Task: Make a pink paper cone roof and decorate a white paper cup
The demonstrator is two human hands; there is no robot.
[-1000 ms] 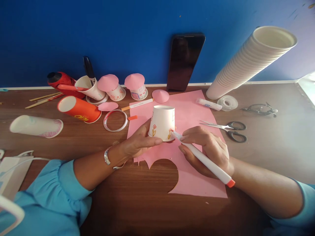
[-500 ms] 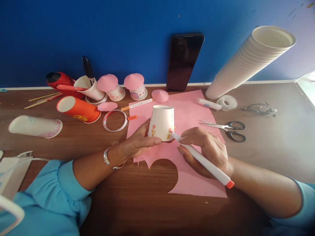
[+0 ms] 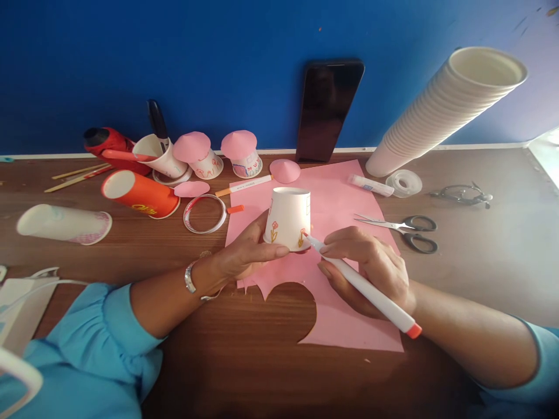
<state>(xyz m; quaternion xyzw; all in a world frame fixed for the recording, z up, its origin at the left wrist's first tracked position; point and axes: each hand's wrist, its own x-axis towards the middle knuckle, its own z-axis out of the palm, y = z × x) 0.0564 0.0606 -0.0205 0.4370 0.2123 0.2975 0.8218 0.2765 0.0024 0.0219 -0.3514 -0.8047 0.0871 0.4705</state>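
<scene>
My left hand (image 3: 248,250) is closed on a white paper cup (image 3: 288,215), its thumb along the lower front. The cup is upside down, wide rim at the bottom, and carries two small drawn flowers in orange and yellow. Between the thumb and fingers of my right hand (image 3: 367,262) is a white felt-tip marker (image 3: 371,294) with an orange-red end. Its tip is at the right-hand flower; whether it touches the paper is hard to tell. Beneath both hands lies a pink paper sheet (image 3: 340,203) with curved cut-outs along its near edge.
Scissors (image 3: 406,228), a glue stick (image 3: 371,185) and a clear tape roll (image 3: 404,183) lie right. Behind stand a tall cup stack (image 3: 445,110) and a leaning phone (image 3: 329,110). Left are pink-roofed cups (image 3: 240,154), an orange cup (image 3: 140,194) and a tape ring (image 3: 205,213).
The marker and my right hand have shifted very slightly to the right. My left hand still holds the cup in almost the same place.
</scene>
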